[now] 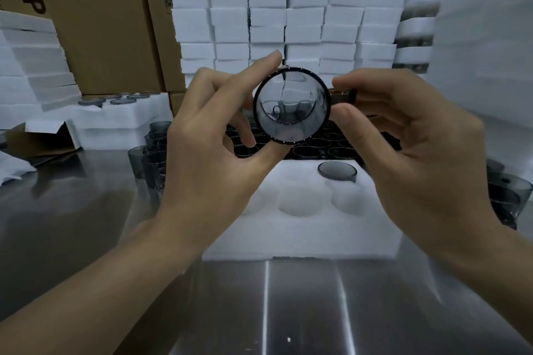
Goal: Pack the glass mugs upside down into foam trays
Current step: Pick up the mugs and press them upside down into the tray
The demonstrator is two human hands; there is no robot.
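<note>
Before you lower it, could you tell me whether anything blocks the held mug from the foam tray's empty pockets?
Nothing visible does. The left hand and right hand hold the smoky grey glass mug above the white foam tray; only one far pocket holds an upside-down mug.

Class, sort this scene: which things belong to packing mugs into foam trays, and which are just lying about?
Belongs to the job: held mug, gripped by left hand and right hand; foam tray; upturned mug already in it; waiting mugs behind the tray.
Lying about: cardboard boxes; stacked foam blocks; torn carton scrap at far left.
</note>
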